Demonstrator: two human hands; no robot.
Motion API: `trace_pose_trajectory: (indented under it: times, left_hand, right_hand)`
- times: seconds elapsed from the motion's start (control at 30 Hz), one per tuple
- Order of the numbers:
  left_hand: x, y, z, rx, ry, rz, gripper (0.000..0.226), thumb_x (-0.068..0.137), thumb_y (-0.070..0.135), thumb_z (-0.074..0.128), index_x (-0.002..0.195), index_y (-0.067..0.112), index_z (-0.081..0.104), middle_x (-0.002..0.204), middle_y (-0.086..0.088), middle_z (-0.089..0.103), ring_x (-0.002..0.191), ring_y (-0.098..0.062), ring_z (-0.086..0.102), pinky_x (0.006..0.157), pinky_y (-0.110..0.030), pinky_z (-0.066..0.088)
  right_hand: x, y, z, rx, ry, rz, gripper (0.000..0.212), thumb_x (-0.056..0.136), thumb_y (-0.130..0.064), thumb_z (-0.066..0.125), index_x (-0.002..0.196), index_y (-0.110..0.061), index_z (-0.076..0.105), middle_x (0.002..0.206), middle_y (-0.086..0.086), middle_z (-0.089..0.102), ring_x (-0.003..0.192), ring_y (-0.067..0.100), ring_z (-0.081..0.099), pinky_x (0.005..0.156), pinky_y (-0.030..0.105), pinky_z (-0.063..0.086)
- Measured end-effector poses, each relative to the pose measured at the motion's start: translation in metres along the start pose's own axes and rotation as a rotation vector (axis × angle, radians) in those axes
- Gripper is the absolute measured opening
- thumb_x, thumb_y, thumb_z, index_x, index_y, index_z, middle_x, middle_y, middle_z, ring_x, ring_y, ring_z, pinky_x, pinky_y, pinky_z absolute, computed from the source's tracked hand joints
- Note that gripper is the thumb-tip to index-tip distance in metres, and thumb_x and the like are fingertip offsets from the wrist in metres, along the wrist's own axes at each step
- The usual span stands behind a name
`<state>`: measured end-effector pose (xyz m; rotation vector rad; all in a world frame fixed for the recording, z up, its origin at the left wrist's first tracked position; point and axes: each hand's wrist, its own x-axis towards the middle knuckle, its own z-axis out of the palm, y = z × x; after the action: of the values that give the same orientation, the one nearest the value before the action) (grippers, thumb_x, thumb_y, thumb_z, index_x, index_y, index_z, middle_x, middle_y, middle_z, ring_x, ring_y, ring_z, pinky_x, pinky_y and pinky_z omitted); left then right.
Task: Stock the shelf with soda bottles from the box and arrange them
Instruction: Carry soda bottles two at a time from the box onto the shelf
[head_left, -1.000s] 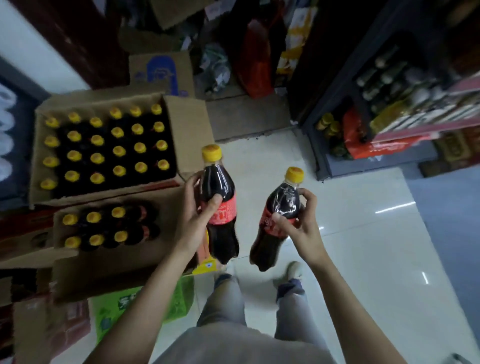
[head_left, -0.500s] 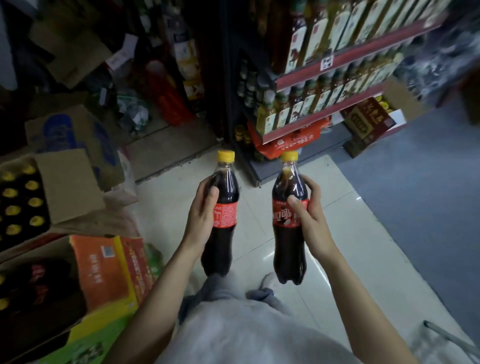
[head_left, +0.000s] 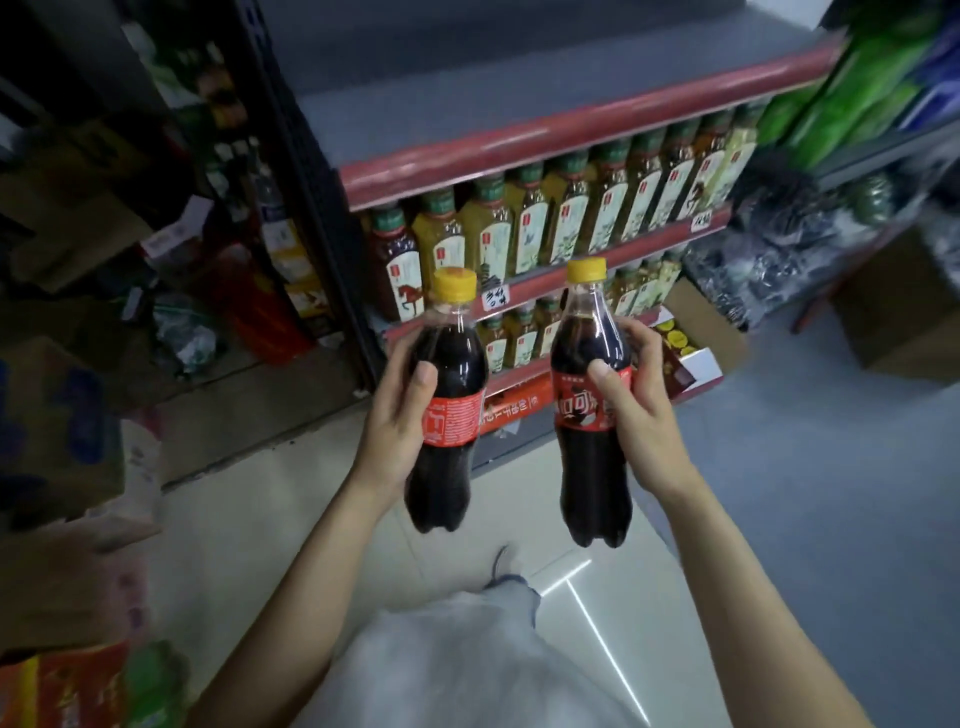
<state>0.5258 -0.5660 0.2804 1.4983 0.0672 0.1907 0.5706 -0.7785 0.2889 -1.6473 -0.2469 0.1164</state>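
Two dark cola bottles with yellow caps and red labels are held upright in the air, side by side with a gap between them, in front of a store shelf. The left cola bottle (head_left: 448, 410) is gripped around its middle by the left hand (head_left: 397, 415), thumb pressed on the front just above the label and fingers curled behind. The right cola bottle (head_left: 592, 410) is gripped the same way by the right hand (head_left: 641, 410), thumb on the label's upper edge and fingers wrapped round the far side. Behind them stands the shelf (head_left: 582, 130) with red front rails; its top tier is a bare grey surface, and the tiers below carry rows of green-capped tea bottles (head_left: 530, 218). A pale tiled floor (head_left: 270, 519) lies beneath, and blurred cardboard boxes (head_left: 57, 415) sit at the left edge.
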Motion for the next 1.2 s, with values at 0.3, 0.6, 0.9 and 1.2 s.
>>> trace_pose_trajectory:
  times: [0.3, 0.6, 0.9, 1.2]
  left_hand:
    - [0.145, 0.062, 0.102, 0.096, 0.021, 0.343, 0.055, 0.062, 0.069, 0.072, 0.111, 0.055, 0.05, 0.112, 0.024, 0.06, 0.109, -0.003, 0.058, 0.088, -0.017, 0.045]
    - [0.272, 0.128, 0.216, 0.114, 0.169, 0.648, 0.058, 0.063, 0.064, 0.074, 0.112, 0.05, 0.047, 0.106, 0.024, 0.06, 0.1, -0.001, 0.06, 0.08, -0.014, 0.045]
    - [0.411, 0.146, 0.323, 0.315, 0.429, 0.69, 0.052, 0.075, 0.042, 0.07, 0.119, 0.028, 0.045, 0.113, 0.017, 0.061, 0.107, -0.002, 0.06, 0.09, -0.023, 0.047]
    - [0.527, 0.141, 0.355, 0.554, 0.688, 0.543, 0.062, 0.079, 0.06, 0.058, 0.129, 0.027, 0.046, 0.117, 0.014, 0.062, 0.109, -0.014, 0.061, 0.095, -0.031, 0.045]
  right_hand:
    - [0.16, -0.057, -0.106, -0.008, 0.025, -0.166, 0.036, 0.082, -0.048, 0.055, 0.116, -0.043, 0.046, 0.109, -0.011, 0.06, 0.093, 0.006, 0.062, 0.082, 0.024, 0.05]
    - [0.316, -0.109, -0.209, 0.174, 0.096, -0.354, 0.037, 0.086, -0.035, 0.057, 0.12, -0.028, 0.046, 0.089, -0.016, 0.065, 0.075, 0.001, 0.063, 0.068, 0.019, 0.05]
    - [0.457, -0.144, -0.3, 0.012, -0.068, -0.649, 0.053, 0.081, -0.034, 0.071, 0.126, -0.026, 0.045, 0.12, -0.005, 0.059, 0.108, 0.005, 0.059, 0.091, 0.024, 0.048]
    - [0.578, -0.136, -0.315, 0.009, -0.012, -0.643, 0.06, 0.076, -0.023, 0.08, 0.126, -0.015, 0.047, 0.118, -0.004, 0.063, 0.103, 0.004, 0.063, 0.093, 0.025, 0.05]
